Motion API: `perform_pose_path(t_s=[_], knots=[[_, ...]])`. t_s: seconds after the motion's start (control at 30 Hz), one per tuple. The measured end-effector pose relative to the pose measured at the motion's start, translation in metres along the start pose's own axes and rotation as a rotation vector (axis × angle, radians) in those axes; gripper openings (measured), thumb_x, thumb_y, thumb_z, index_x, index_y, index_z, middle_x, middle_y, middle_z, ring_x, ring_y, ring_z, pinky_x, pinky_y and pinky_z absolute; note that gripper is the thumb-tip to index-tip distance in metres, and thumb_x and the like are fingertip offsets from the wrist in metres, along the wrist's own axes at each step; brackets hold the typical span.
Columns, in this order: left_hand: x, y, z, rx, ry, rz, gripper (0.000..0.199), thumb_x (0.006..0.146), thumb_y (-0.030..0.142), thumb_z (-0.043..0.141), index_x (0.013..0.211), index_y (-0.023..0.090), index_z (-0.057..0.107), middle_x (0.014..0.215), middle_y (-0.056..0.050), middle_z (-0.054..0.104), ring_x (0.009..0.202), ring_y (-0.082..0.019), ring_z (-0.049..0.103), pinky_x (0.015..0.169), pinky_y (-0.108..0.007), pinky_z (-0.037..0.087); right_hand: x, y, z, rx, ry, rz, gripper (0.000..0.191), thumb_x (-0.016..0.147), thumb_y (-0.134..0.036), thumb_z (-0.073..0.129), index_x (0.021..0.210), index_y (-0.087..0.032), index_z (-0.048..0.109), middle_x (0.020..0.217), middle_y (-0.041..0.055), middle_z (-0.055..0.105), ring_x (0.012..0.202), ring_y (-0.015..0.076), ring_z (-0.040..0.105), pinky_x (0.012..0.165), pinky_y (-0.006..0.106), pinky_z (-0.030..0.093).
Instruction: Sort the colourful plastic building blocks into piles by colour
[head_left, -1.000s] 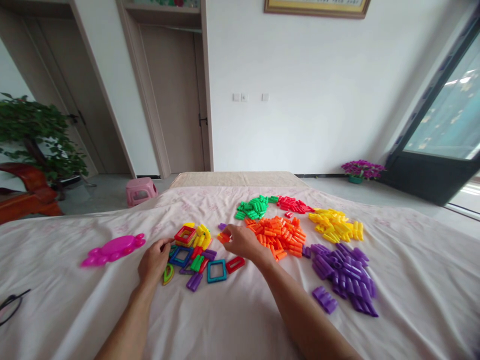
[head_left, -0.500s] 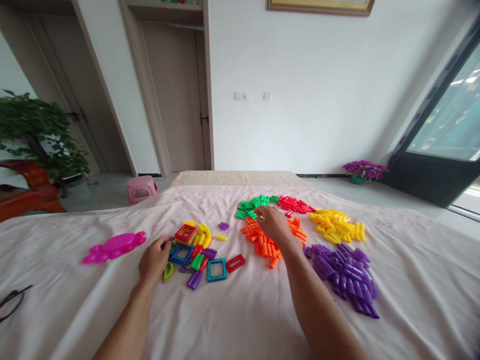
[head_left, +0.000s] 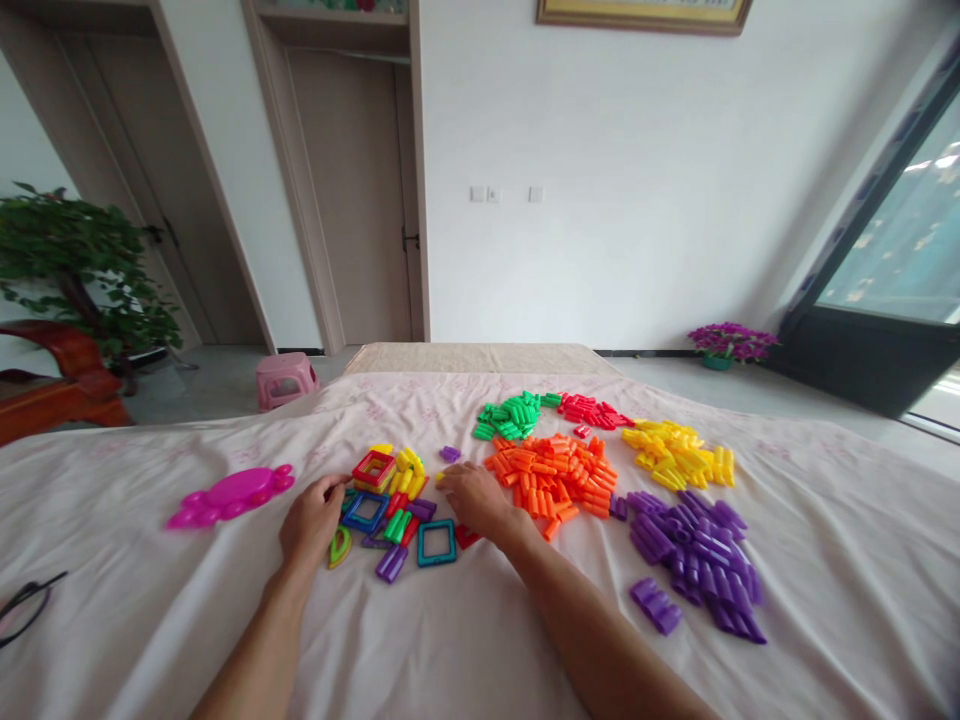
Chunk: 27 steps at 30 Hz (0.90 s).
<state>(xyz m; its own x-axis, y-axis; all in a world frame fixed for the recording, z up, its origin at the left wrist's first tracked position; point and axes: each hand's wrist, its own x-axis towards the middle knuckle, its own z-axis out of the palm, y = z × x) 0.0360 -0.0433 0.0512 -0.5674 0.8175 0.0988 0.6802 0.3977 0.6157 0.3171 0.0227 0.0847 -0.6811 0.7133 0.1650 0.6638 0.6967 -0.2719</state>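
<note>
— Starting at the left, seeing what?

— A thin black looped object [head_left: 28,606] at the near edge, then a glossy magenta plastic piece with rounded knobs [head_left: 238,490], both on a pale, faintly patterned cloth [head_left: 375,650]. Farther off, a pink plastic stool [head_left: 286,380].

— And the left hand [head_left: 309,520]?

— Fingers curled at the left edge of the mixed cluster. Can't tell whether gripping or just touching.

— Made up of what, that cluster?

— A yellow-green half-round piece [head_left: 339,547], a blue square frame [head_left: 350,518], a red square frame [head_left: 375,480] on yellow, purple and green ribbed pieces, and a teal square frame [head_left: 436,559] at the near right.

— Then the right hand [head_left: 478,497]?

— Fingertips at a small yellow piece [head_left: 440,477], just near of a small purple piece [head_left: 450,453]. Can't tell if pinched. Partly covering a red rectangular frame [head_left: 463,538].

— Farther right?

— A green pile [head_left: 510,416] at the far side, an orange pile [head_left: 551,475] nearer, a red pile [head_left: 592,410] far, then a yellow pile [head_left: 675,452]. Nearer than yellow, a purple pile [head_left: 697,555], with a separate purple ribbed piece [head_left: 656,605] at its near left.
</note>
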Motion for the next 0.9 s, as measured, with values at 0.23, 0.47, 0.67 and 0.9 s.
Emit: perform_pose_path(t_s=[0.23,0.47,0.67,0.9], knots=[[0.001,-0.002,0.0,0.014,-0.004,-0.001,0.037,0.088,0.045,0.044,0.11,0.03,0.071,0.105,-0.005,0.075,0.092,-0.026,0.067,0.068,-0.031,0.044,-0.004,0.005,-0.001,0.064,0.074,0.128,0.03,0.087,-0.012,0.047,0.107,-0.021,0.068,0.106,0.0056,0.071,0.099,0.0185,0.064,0.082,0.025,0.044],[0.006,-0.008,0.004,0.024,-0.016,0.016,0.039,0.087,0.045,0.045,0.111,0.029,0.07,0.101,-0.005,0.074,0.087,-0.025,0.067,0.067,-0.029,0.045,-0.012,0.019,-0.056,0.173,0.31,0.203,0.033,0.09,-0.02,0.048,0.119,-0.021,0.064,0.113,0.0056,0.07,0.101,0.0177,0.064,0.083,0.023,0.043],[0.01,-0.014,0.006,0.047,-0.023,0.002,0.041,0.087,0.049,0.043,0.111,0.03,0.07,0.097,-0.005,0.075,0.084,-0.026,0.066,0.064,-0.03,0.044,-0.051,0.075,-0.105,0.023,0.389,0.516,0.033,0.092,-0.026,0.045,0.115,-0.02,0.068,0.106,0.0074,0.073,0.094,0.0198,0.066,0.077,0.025,0.044],[0.012,-0.015,0.006,0.077,-0.014,0.006,0.042,0.087,0.049,0.043,0.112,0.029,0.07,0.1,-0.007,0.074,0.084,-0.027,0.067,0.065,-0.032,0.045,-0.12,0.167,-0.141,-0.224,0.275,0.942,0.039,0.087,-0.025,0.047,0.12,-0.023,0.069,0.118,0.0127,0.069,0.106,0.0288,0.065,0.08,0.035,0.047]])
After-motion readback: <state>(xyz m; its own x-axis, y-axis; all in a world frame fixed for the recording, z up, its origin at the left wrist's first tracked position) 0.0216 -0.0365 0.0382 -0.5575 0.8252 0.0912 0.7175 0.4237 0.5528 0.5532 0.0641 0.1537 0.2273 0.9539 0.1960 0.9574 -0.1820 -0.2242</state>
